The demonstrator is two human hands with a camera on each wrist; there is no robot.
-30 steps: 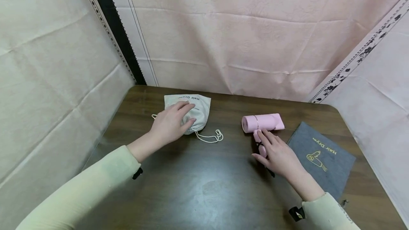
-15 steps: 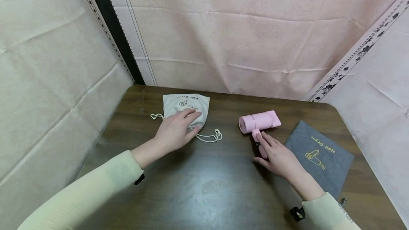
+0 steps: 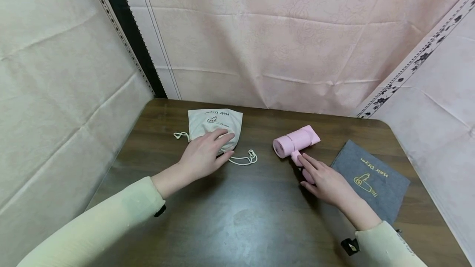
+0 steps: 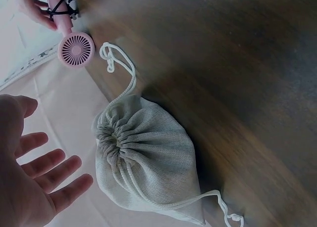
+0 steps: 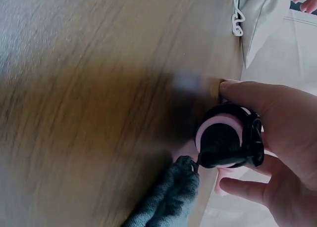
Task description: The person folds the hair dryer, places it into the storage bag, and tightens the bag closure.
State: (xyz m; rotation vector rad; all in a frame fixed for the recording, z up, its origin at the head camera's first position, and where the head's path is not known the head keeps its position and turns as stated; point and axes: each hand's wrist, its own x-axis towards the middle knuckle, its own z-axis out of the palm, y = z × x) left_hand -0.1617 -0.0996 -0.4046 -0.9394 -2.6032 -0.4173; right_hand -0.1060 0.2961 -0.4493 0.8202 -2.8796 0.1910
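A pink hair dryer (image 3: 293,141) lies tilted at the right of the table, a black cord bound around its handle. My right hand (image 3: 330,182) grips that handle, thumb on one side and fingers on the other. In the right wrist view, the handle's end (image 5: 220,125) faces the camera. My left hand (image 3: 202,155) is over a pale drawstring pouch (image 3: 215,120) printed "Hair Dryer". Its fingers look loose and apart from the cloth in the left wrist view, where the pouch (image 4: 153,148) appears full, its mouth gathered by white cords (image 4: 130,71).
A dark grey-blue cloth bag (image 3: 371,180) with gold "Hair Dryer" print lies flat at the right, beside my right wrist. Pale curtains (image 3: 259,44) enclose the brown wooden table (image 3: 237,217) at the back and sides.
My right hand has swung the hair dryer slightly left, its nozzle turning up toward the back. My left hand has shifted a little toward me and right, uncovering the pouch's printed drawing.
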